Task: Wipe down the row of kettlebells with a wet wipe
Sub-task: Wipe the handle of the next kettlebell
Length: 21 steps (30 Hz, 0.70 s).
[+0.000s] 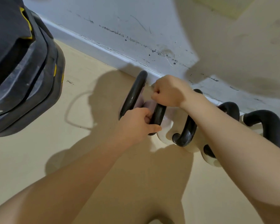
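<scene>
A row of pale kettlebells with black handles stands along the wall's foot. My left hand [137, 125] grips the near end of the second kettlebell's black handle [158, 115]. My right hand [167, 91] is curled in a fist at the far end of that handle; a wipe is not plainly visible in it. The first kettlebell's handle [134, 92] stands just left of my hands. A third handle [187, 132] and further handles [265, 125] follow to the right, partly hidden by my right forearm.
A stack of black weight plates with yellow marks [21, 70] fills the upper left. The scuffed white wall and skirting board [120, 50] run diagonally behind the row. The beige floor [87, 159] lies in front, with a thin cord [71, 110] on it.
</scene>
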Motion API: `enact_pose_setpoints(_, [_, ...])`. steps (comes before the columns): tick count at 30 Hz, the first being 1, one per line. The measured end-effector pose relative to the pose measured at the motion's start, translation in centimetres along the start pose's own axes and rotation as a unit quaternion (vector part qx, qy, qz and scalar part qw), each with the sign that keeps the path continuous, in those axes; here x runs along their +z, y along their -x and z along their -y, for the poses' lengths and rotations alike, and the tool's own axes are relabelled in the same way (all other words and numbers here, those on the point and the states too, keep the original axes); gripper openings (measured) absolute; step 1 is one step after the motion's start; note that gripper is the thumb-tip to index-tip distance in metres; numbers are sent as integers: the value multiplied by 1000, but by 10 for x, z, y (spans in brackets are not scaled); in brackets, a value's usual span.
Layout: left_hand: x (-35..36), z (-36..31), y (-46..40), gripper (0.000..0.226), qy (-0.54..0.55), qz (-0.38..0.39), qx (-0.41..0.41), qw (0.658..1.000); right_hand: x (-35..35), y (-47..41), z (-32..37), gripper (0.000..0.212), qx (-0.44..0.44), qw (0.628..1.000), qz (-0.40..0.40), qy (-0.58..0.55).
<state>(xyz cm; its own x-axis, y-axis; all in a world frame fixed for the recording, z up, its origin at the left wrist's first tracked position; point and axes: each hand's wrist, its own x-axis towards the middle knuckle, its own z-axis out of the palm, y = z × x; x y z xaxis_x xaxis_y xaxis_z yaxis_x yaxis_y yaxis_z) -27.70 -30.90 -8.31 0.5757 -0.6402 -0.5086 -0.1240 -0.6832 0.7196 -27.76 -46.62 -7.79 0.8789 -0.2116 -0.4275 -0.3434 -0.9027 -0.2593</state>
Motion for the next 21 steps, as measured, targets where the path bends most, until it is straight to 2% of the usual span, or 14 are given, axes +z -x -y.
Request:
enact_pose_setpoints(4, [1,1,-2,28,-3,0,-4,1000,-10,7,-1,32,-13,997,39,-67])
enact_pose_setpoints(7, [1,2,-2,26,0,-1,-2,1000,-13,-2,-5,33,76,981,0,-179])
enact_pose_setpoints(12, [-2,1,-2,18,-11,16,4,1000,-9,-2,7,23,182,949,8,-258])
enact_pose_setpoints(13, [-3,-1,-2,17,-17,19,6,1000,-7,-1,7,14,188,941,-7,-280])
enact_pose_setpoints(15, [-4,-4,-2,26,-32,25,10,999,-2,12,14,19,206,924,-54,-319])
enact_pose_setpoints(17, [-4,-5,-3,30,-46,26,14,999,9,23,19,10,221,910,-88,-338])
enact_pose_setpoints(19, [-5,-5,-4,30,-52,26,18,998,8,30,27,15,253,877,-89,-399])
enact_pose_setpoints(21, [-5,-4,-3,30,-55,29,25,998,-3,31,29,10,286,832,-65,-470])
